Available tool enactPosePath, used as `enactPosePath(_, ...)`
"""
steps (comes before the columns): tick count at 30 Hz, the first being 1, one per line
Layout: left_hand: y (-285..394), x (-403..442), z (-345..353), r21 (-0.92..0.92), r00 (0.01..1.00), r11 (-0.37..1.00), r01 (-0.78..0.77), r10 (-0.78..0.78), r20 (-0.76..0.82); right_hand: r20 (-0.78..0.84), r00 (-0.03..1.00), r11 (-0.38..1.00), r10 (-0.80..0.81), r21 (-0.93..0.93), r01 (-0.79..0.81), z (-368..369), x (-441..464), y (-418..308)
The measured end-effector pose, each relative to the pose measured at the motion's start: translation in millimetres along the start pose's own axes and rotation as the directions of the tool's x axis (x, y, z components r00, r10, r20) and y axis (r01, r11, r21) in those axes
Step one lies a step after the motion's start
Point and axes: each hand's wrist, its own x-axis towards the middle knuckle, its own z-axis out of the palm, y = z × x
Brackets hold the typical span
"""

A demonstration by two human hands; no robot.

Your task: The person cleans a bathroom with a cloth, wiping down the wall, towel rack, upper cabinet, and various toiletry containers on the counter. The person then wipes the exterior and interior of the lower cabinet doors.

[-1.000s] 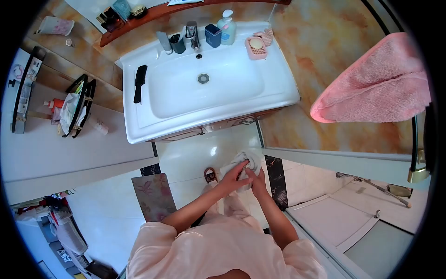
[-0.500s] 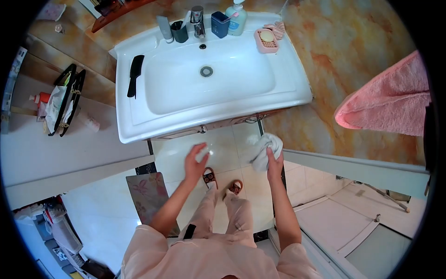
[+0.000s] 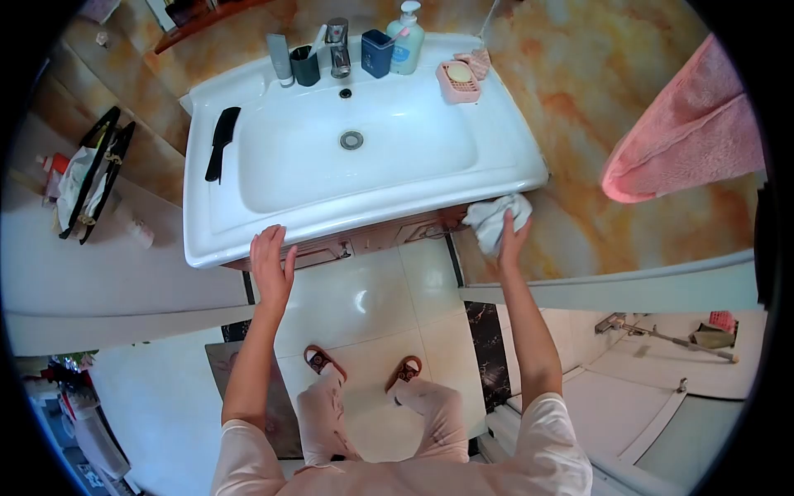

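Observation:
My right hand point(image 3: 514, 242) grips a crumpled white cloth point(image 3: 494, 221) just below the front right corner of the washbasin. My left hand point(image 3: 271, 263) is open, its fingers stretched forward at the front left edge of the white washbasin point(image 3: 347, 217). Whether its fingertips touch the rim I cannot tell. On the basin's left ledge lies a black comb point(image 3: 222, 142). A pink soap dish point(image 3: 459, 82) with a pale bar of soap sits at the back right corner.
Along the back rim stand a grey tube point(image 3: 280, 59), a dark cup point(image 3: 305, 66), the faucet point(image 3: 337, 48), a navy cup point(image 3: 376, 54) and a pump bottle point(image 3: 407, 43). A pink towel point(image 3: 686, 132) hangs on the right. A wooden cabinet point(image 3: 374, 240) is under the basin.
Both hands have moved forward to the basin's front, the left also leftward and the right rightward with the cloth. My feet have moved wider apart, and the basin appears slightly further left.

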Motion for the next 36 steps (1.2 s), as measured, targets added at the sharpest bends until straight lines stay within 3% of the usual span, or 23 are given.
enactPosePath(4, 1, -3, 12, 0.038, 0.997, 0.999, 0.020, -0.018, -0.072, -0.172, 0.984, 0.999, -0.035, -0.029, 0.030, 47, -6, 37)
enactPosePath(7, -2, -3, 13, 0.043, 0.997, 0.999, -0.015, 0.018, -0.075, -0.256, 0.966, 0.994, -0.030, -0.114, 0.001, 130, -91, 42)
enactPosePath(9, -9, -3, 15, 0.069, 0.995, 0.996, -0.063, 0.068, -0.071, 0.037, 0.979, 0.955, -0.201, -0.213, 0.204, 150, -154, 46)
enactPosePath(10, -11, -5, 16, 0.080, 0.994, 0.994, -0.073, 0.079, -0.071, 0.229, 0.971, 0.997, -0.076, 0.010, 0.075, 150, -168, 39)
enactPosePath(11, -12, -7, 17, 0.093, 0.994, 0.993, -0.079, 0.086, -0.068, 0.326, 0.939, 0.992, -0.115, 0.090, 0.090, 146, -174, 13)
enactPosePath(13, -13, -7, 17, 0.094, 0.993, 0.992, -0.087, 0.093, -0.070, 0.374, 0.902, 0.965, -0.214, -0.062, 0.254, 121, -165, -3)
enactPosePath(15, -14, -8, 20, 0.104, 0.991, 0.990, -0.097, 0.106, -0.085, 0.196, 0.886, 0.891, -0.420, -0.098, 0.444, 82, -139, -7)
enactPosePath(16, -14, -7, 22, 0.103, 0.988, 0.989, -0.105, 0.115, -0.104, 0.079, 0.924, 0.923, -0.373, -0.066, 0.378, 61, -123, -11)
enactPosePath(17, -14, -7, 23, 0.103, 0.985, 0.989, -0.110, 0.122, -0.118, 0.068, 0.898, 0.899, -0.434, -0.036, 0.437, 38, -92, -4)
enactPosePath(19, -15, -10, 25, 0.111, 0.982, 0.987, -0.117, 0.132, -0.138, -0.143, 0.897, 0.908, -0.419, -0.091, 0.410, 25, -51, -25)
enactPosePath(21, -15, -9, 28, 0.123, 0.974, 0.984, -0.127, 0.147, -0.171, -0.138, 0.883, 0.893, -0.450, -0.039, 0.449, 33, -21, -31)
enactPosePath(23, -20, -8, 34, 0.130, 0.953, 0.978, -0.164, 0.191, -0.233, -0.101, 0.744, 0.741, -0.661, -0.249, 0.624, 61, -18, -16)
enactPosePath(27, -26, -11, 40, 0.150, 0.923, 0.967, -0.207, 0.244, -0.297, -0.199, 0.610, 0.641, -0.767, -0.185, 0.745, 126, -68, 35)
enactPosePath(29, -27, -11, 42, 0.152, 0.911, 0.963, -0.223, 0.262, -0.319, -0.059, 0.527, 0.528, -0.848, -0.170, 0.832, 158, -108, 63)
enactPosePath(31, -30, -11, 36, 0.105, 0.891, 0.950, -0.296, 0.314, -0.328, 0.206, 0.321, 0.287, -0.924, -0.179, 0.941, 177, -138, 88)
enactPosePath(33, -32, -13, 36, 0.102, 0.871, 0.937, -0.333, 0.348, -0.348, 0.358, 0.205, 0.186, -0.911, -0.086, 0.979, 180, -151, 94)
enactPosePath(36, -37, -19, 40, 0.122, 0.847, 0.926, -0.357, 0.376, -0.376, 0.434, 0.069, -0.020, -0.898, -0.197, 0.980, 161, -119, 116)
